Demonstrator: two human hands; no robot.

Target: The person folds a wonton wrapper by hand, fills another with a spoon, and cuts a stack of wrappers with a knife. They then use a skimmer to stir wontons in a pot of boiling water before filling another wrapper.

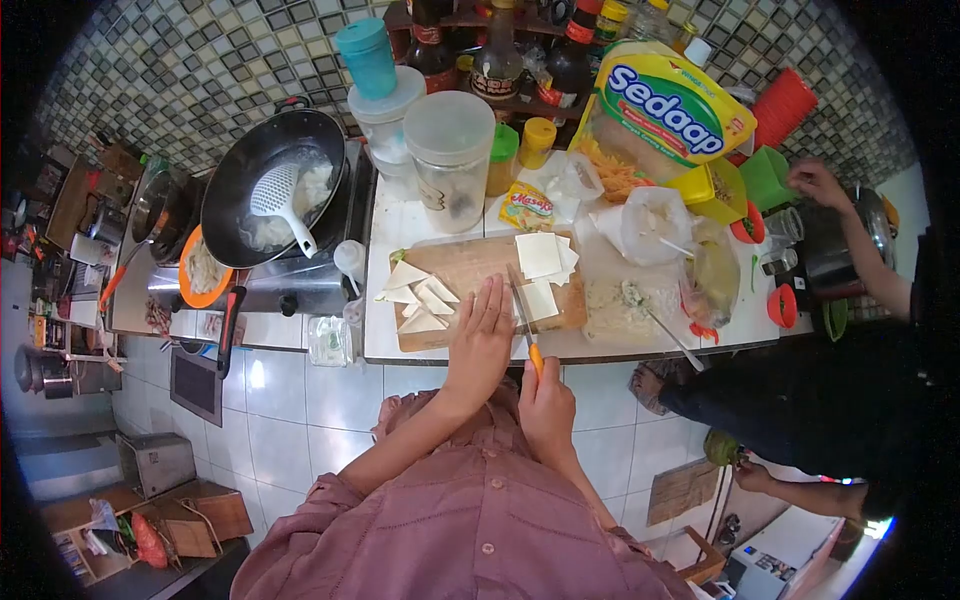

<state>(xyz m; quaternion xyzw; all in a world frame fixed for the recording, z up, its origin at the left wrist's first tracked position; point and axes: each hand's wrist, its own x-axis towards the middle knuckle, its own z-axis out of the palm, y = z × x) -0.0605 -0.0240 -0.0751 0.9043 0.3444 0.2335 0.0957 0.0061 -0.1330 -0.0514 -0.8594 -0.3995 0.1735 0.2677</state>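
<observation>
A wooden cutting board (465, 268) lies on the white counter in front of me. My left hand (481, 335) rests flat on its near edge, fingers spread, beside cut triangular pieces of thin white sheet (420, 298). My right hand (547, 400) grips an orange-handled knife (524, 318), whose blade points onto the board next to square white sheets (545, 258) stacked at the board's right end.
A black wok (270, 180) with a white slotted ladle sits on the stove to the left. Plastic jars (450, 155), sauce bottles and a yellow Sedaap pack (665, 105) crowd the back. Another person in black (830, 390) stands at the right, a hand near a pot.
</observation>
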